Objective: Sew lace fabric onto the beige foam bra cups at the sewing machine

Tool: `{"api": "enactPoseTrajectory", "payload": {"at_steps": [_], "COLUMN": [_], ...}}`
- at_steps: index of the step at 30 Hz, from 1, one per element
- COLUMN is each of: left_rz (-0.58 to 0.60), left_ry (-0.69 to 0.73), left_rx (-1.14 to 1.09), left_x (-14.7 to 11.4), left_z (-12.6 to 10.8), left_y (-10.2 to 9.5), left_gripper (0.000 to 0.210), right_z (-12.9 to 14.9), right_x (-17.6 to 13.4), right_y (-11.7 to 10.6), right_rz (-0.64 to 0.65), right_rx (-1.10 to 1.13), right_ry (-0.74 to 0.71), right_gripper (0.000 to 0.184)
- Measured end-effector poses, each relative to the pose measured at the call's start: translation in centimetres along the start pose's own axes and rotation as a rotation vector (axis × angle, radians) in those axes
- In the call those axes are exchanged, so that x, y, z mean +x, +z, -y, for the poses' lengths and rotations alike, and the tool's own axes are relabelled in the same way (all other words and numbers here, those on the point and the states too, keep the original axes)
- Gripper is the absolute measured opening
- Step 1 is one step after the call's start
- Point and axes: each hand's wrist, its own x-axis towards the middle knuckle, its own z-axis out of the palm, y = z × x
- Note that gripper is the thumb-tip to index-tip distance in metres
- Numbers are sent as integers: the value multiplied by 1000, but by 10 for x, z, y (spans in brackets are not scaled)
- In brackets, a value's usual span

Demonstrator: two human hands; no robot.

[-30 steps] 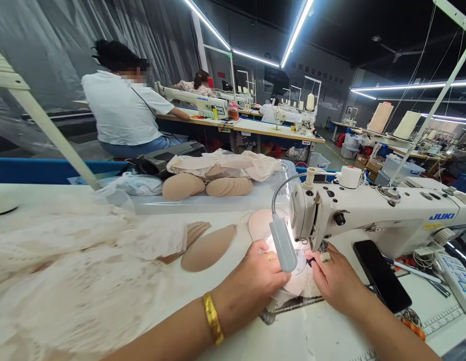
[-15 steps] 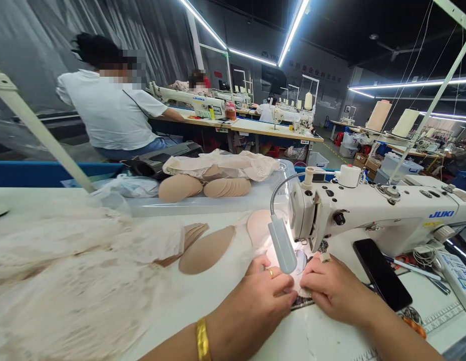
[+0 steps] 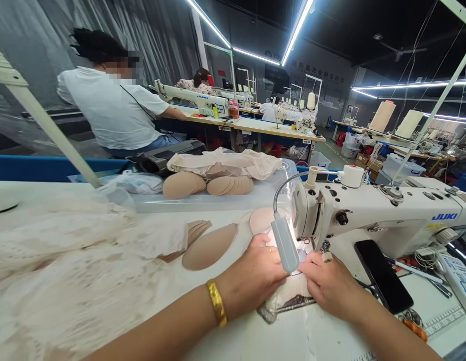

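Observation:
A white JUKI sewing machine [image 3: 383, 205] stands on the right of the table, its needle area lit by a grey gooseneck lamp [image 3: 285, 244]. My left hand [image 3: 255, 273], with a ring and gold bangle, is closed on pale fabric left of the needle; the lamp head hides some fingertips. Opposite it, my right hand [image 3: 330, 281] pinches the same fabric close to the presser foot. A pinkish oval cup pad [image 3: 260, 219] lies just behind my left hand. The fabric between my hands is mostly hidden by fingers and lamp.
Cream lace fabric [image 3: 86, 281] spreads over the left, beside a loose beige pad [image 3: 210, 246]. Stacked pads [image 3: 230, 185] and lace pieces lie on a plastic lid [image 3: 270, 190]. A black phone [image 3: 383, 276] lies right. A co-worker [image 3: 112, 105] sits at the far-left machine.
My left hand has moved slightly back and left, toward the needle area. My right hand has shifted slightly, and more of the plate in front of the hands shows. The view has tilted slightly.

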Motion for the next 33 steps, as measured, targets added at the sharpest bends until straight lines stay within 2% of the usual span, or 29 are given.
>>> {"api": "enactPoseTrajectory", "payload": {"at_steps": [2, 4, 6, 9, 10, 12, 14, 17, 19, 22, 24, 28, 33], "left_rz": [12, 19, -13, -63, -45, 36, 136, 237, 246, 181, 104, -50, -103], "left_ry": [15, -21, -130, -344, -381, -415, -407, -354, -271, -152, -120, -65, -95], "left_rx": [-80, -56, 41, 153, 166, 190, 199, 165, 64, -96, -89, 43, 88], "left_x": [4, 7, 9, 5, 1, -8, -17, -23, -19, -6, 2, 12, 15], "left_z": [5, 13, 25, 48, 53, 58, 51, 23, 2, -22, -31, -36, -37], "left_y": [-5, -9, -13, -22, -25, -32, -37, -40, -37, -31, -27, -24, -17], "left_gripper": [26, 24, 28, 44, 46, 35, 21, 24, 22, 24, 27, 28, 31], "right_z": [1, 2, 2, 1, 1, 1, 2, 2, 2, 2, 2, 2, 2], "right_x": [1, 1, 1, 0, 0, -1, -1, -1, -1, -1, 0, 0, 0], "right_y": [1, 1, 1, 1, 1, 1, 0, -1, -1, -2, -2, -4, -3], "right_rz": [-2, -7, -14, -19, -19, -19, -18, -23, -32, -36, -29, -29, -28], "right_rx": [-3, -3, -3, -5, -3, 3, 8, 2, 2, 18, 33, 51, 40], "right_ry": [15, 16, 9, 9, 12, 19, 25, 31, 25, 14, 14, 24, 24], "right_gripper": [34, 31, 30, 31, 31, 31, 30, 29, 30, 33, 34, 34, 36]}}
